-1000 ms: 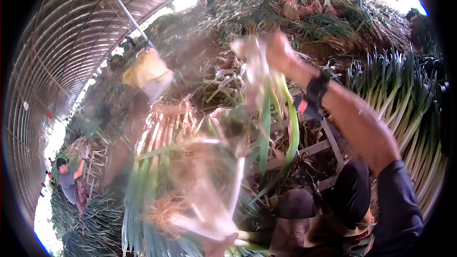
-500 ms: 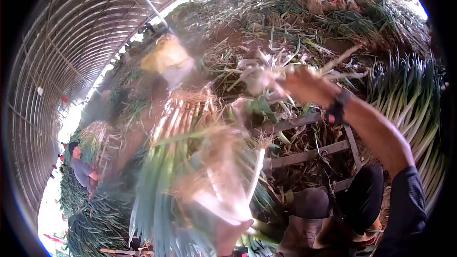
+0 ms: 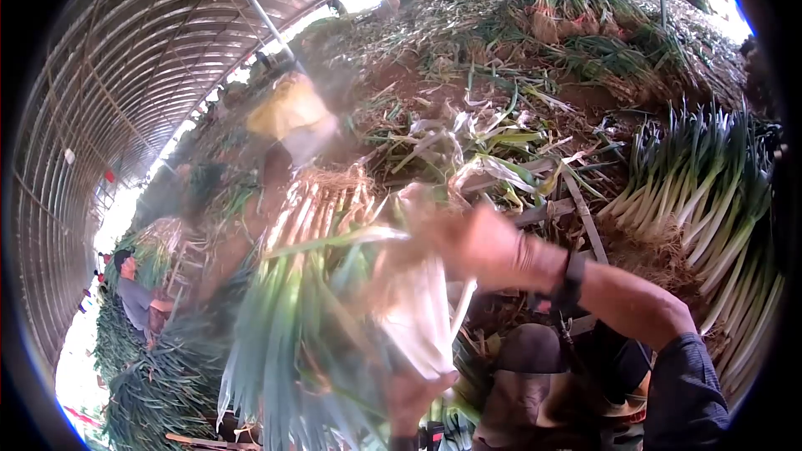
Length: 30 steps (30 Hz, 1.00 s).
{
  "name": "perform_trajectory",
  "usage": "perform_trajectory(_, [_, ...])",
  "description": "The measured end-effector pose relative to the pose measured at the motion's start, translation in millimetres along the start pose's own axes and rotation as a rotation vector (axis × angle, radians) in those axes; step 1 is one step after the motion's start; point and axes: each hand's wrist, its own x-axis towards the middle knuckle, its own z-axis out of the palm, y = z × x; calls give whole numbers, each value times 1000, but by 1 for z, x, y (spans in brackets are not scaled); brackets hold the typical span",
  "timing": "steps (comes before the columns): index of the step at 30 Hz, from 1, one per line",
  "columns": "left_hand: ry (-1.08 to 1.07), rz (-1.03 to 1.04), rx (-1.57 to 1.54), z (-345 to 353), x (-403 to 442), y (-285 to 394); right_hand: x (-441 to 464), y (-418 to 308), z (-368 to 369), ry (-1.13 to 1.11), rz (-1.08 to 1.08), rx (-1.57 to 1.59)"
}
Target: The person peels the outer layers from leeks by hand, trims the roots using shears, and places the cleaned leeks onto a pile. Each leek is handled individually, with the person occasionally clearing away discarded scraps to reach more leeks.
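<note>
My left hand (image 3: 415, 392), at the bottom middle of the head view, is closed around the white stems of a bundle of long green onions (image 3: 420, 317). Their brownish root ends point up and are blurred. Over those upper ends is my right hand (image 3: 476, 242), wearing a dark wristband; its fingers are smeared by motion, so its grip is unclear. Just left lies a large pile of green onions (image 3: 280, 301), with pale stems, roots at the top and green leaves hanging toward me.
Peeled leaf scraps (image 3: 493, 163) litter the ground ahead. More green onions (image 3: 697, 184) lie in a row at right. A metal frame (image 3: 585, 213) stands by my knees. A person in a grey shirt (image 3: 138, 305) sits at far left, under an arched roof (image 3: 125, 75).
My right hand has swung back left and down from over the leaf scraps to the top of the held green onions. The held bundle now stands more upright in my left hand.
</note>
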Motion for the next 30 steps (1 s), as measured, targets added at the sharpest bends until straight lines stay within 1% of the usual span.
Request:
perform_trajectory(2, [-8,16,6,-2,-2,-4,16,41,-30,322,142,-158])
perform_trajectory(4, [-8,26,28,-4,-9,4,17,86,-68,467,452,-52])
perform_trajectory(5, [0,33,47,-5,-11,14,15,98,-88,474,598,33])
perform_trajectory(6, [9,71,55,-4,-13,29,5,107,-93,498,522,-132])
perform_trajectory(7, [-26,-76,7,-8,-17,47,-11,114,-87,461,460,-232])
perform_trajectory(8, [-36,-97,-163,-12,-19,53,-29,117,-77,424,389,-326])
perform_trajectory(10, [24,-77,-219,-17,-25,84,-59,115,-62,249,593,-248])
perform_trajectory(11, [24,-63,-197,-27,-24,80,-72,123,-59,271,677,-221])
perform_trajectory(12, [22,-47,-171,-36,-23,77,-91,148,-57,297,707,-299])
perform_trajectory(13, [106,-64,-250,-37,-27,95,-102,160,-66,447,689,-283])
perform_trajectory(14, [139,-117,-189,-47,-27,96,-106,158,-79,518,898,-120])
perform_trajectory(16, [296,3,-43,-56,-29,102,-137,183,-85,487,951,-99])
perform_trajectory(17, [324,6,1,-61,-30,108,-152,194,-89,470,978,-89])
perform_trajectory(19, [379,12,89,-72,-32,125,-166,182,-83,261,1041,-55])
perform_trajectory(20, [392,34,44,-74,-31,131,-176,167,-61,358,739,-144])
perform_trajectory(21, [405,58,-1,-75,-28,137,-172,147,-59,-36,992,-25])
perform_trajectory(22, [415,83,-45,-78,-26,142,-169,123,-55,-321,878,-131])
perform_trajectory(23, [406,142,-120,-84,-22,143,-159,91,-54,-567,713,-219])
perform_trajectory(25, [404,179,-169,-79,-18,168,-154,48,-28,-619,450,-290])
perform_trajectory(26, [403,200,-196,-76,-15,181,-147,28,-20,-606,392,-190])
perform_trajectory(30, [278,270,-138,-55,-4,227,-70,-50,-36,-434,301,667])
